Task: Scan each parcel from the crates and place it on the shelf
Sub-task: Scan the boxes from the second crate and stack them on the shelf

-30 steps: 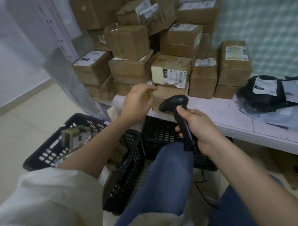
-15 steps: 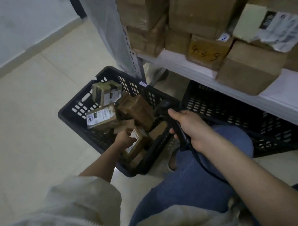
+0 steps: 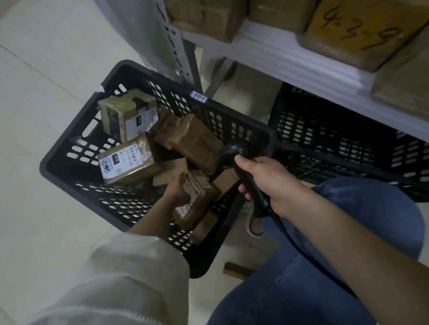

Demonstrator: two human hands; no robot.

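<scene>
Parcel [image 3: 195, 200] in my left hand [image 3: 178, 192], down in the near right corner of the black crate [image 3: 70, 142].

My left fingers curl round its near side among other brown parcels; it is tilted, label up. My right hand [image 3: 266, 181] grips the black scanner [image 3: 235, 163] just right of it, above the crate's right rim. Far right, the white shelf [image 3: 297, 63] holds boxes, with a second crate [image 3: 355, 143] beneath.

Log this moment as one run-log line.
stage: picking | left hand: grips parcel in crate | right hand: holds scanner | shelf: not yet reached
</scene>
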